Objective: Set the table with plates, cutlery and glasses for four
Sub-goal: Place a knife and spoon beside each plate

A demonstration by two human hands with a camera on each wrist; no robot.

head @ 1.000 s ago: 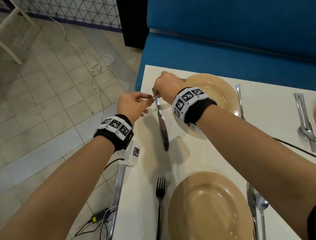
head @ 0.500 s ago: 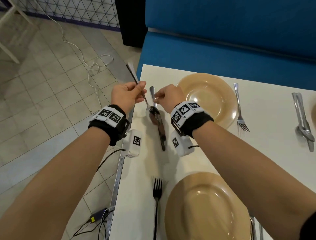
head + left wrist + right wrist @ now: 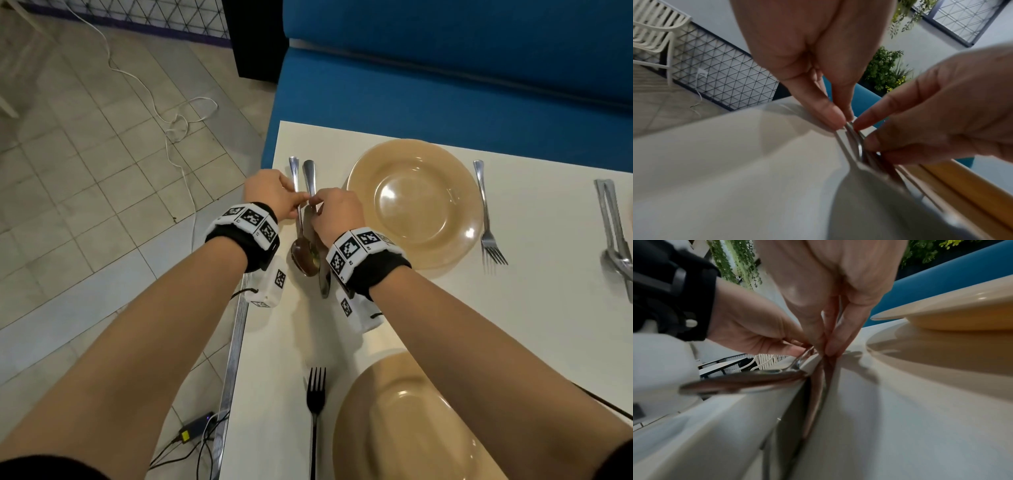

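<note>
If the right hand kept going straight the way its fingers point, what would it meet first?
The right hand pinches the knife handle, fingers pointing down at the table and toward the left hand. It would probably press onto the table almost at once, or touch the left hand; depth is unclear.

Bright even light overhead, glare spots on far plate (image 3: pixel 412 202), soft hand shadows on counter (image 3: pixel 548 308), head view bowed at edges, wrist views dimmer, close cutlery smeared and unfocused

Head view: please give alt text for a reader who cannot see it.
Two hands lay cutlery left of a tan plate on a white table: the left hand pinches a spoon, the right hand a knife. A nearer plate has a fork beside it.
</note>
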